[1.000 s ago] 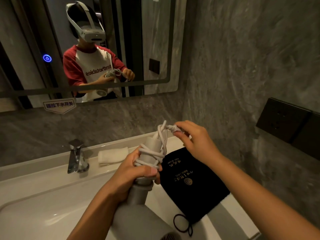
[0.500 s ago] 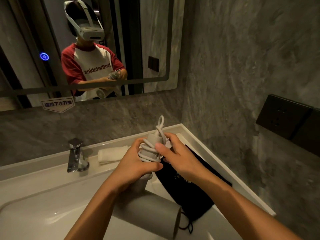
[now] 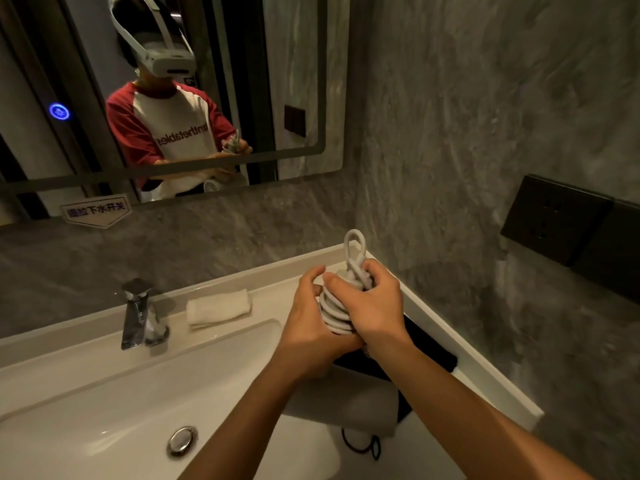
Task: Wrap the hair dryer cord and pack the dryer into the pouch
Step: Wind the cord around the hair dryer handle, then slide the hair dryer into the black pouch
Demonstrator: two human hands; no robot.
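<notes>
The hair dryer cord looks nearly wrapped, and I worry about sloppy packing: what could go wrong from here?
1. A cord loop sticks up loose above the coils; if either hand lets go, the wrap may spring open.
2. Both the left hand and right hand clamp the coils, so freeing one to open the black pouch risks unwinding.
3. The dryer body hangs over the sink basin; a slip could drop it in.

We see our left hand (image 3: 313,336) bare | right hand (image 3: 375,308) bare | forearms uncovered | mirror shows our white headset (image 3: 162,53), red-sleeved white shirt (image 3: 173,129) with dark lettering
</notes>
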